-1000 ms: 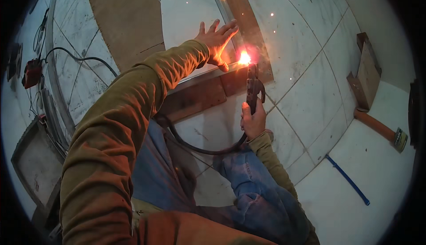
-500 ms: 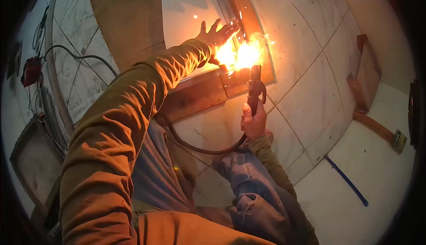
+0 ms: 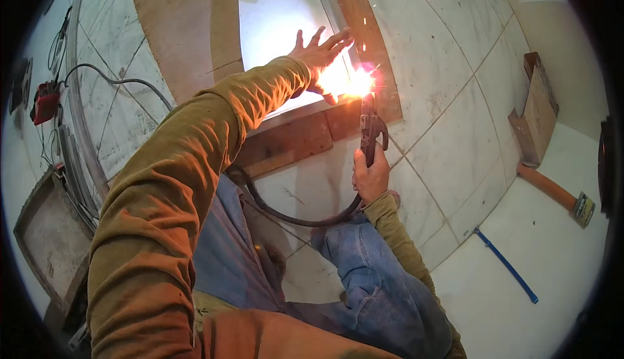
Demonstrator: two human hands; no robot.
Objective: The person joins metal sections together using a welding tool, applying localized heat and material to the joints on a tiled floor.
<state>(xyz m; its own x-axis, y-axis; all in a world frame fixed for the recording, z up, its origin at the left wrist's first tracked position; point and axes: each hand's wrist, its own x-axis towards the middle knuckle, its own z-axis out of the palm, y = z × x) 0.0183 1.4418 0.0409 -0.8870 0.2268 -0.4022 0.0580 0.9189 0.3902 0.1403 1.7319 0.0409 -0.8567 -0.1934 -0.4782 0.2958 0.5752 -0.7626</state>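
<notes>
My left hand (image 3: 315, 55) lies with fingers spread over a metal frame (image 3: 330, 9); its thumb is lost in glare. My right hand (image 3: 370, 177) grips a dark electrode holder (image 3: 368, 128), whose thick black cable (image 3: 286, 218) loops above my jeans. At the holder's tip a very bright arc (image 3: 359, 83) throws sparks at the frame's corner, close beside my left hand, hiding that corner. The frame lies along reddish-brown wooden boards (image 3: 286, 144).
Brown sheet (image 3: 182, 14) lies upper left on floor tiles (image 3: 442, 131). A red device (image 3: 45, 102), cables, long bars (image 3: 81, 138) and a tray (image 3: 45, 242) lie left. At right are a wooden piece (image 3: 533, 125), a wood-handled hammer (image 3: 546, 183) and a blue tool (image 3: 504, 261).
The glare at the holder's tip grew a great deal half a second ago and is now smaller, with whiter light on the surface behind. My hands have barely moved.
</notes>
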